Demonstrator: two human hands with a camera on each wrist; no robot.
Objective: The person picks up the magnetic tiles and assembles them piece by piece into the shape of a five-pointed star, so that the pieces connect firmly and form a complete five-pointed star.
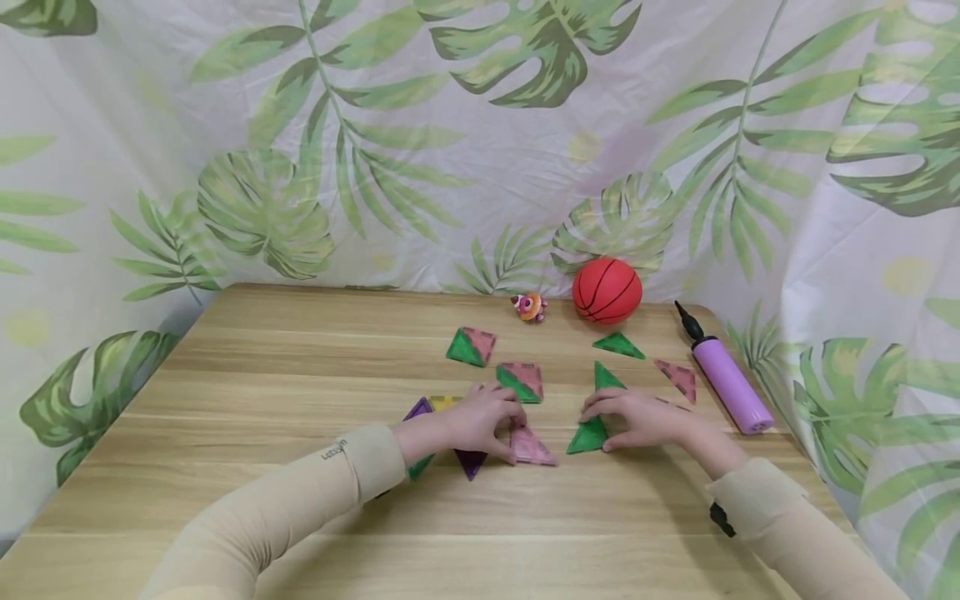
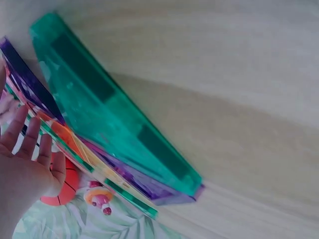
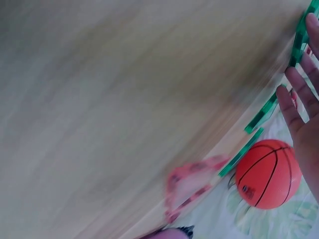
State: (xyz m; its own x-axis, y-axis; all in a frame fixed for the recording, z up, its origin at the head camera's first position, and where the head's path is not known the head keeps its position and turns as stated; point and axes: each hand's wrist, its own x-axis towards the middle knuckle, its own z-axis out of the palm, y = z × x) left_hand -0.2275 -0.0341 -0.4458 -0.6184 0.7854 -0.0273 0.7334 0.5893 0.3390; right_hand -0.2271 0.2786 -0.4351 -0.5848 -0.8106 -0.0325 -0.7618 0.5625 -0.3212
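Several see-through triangular magnetic tiles lie on the wooden table (image 1: pixel 247 358). My left hand (image 1: pixel 480 423) pinches a pink triangular magnetic tile (image 1: pixel 532 450) by its left side, thumb at the near corner. To the right, my right hand (image 1: pixel 641 418) has thumb and fingers about the edges of a green triangular magnetic tile (image 1: pixel 587 437); the right wrist view shows a green tile (image 3: pixel 299 42) between thumb and fingers. Another green tile (image 1: pixel 606 377) sits just beyond those fingers. Under the left wrist, purple (image 1: pixel 471 463), yellow (image 1: pixel 444 402) and green (image 2: pixel 109 109) tiles are joined, partly hidden.
Two pink-and-green squares (image 1: pixel 471 346) (image 1: pixel 520 382) lie farther back. A green triangle (image 1: pixel 618 345) and a pink triangle (image 1: pixel 678 379) lie at the right. Behind stand a small toy figure (image 1: pixel 529 307) and a red ball (image 1: pixel 607 291). A purple hand pump (image 1: pixel 729 383) lies along the right edge.
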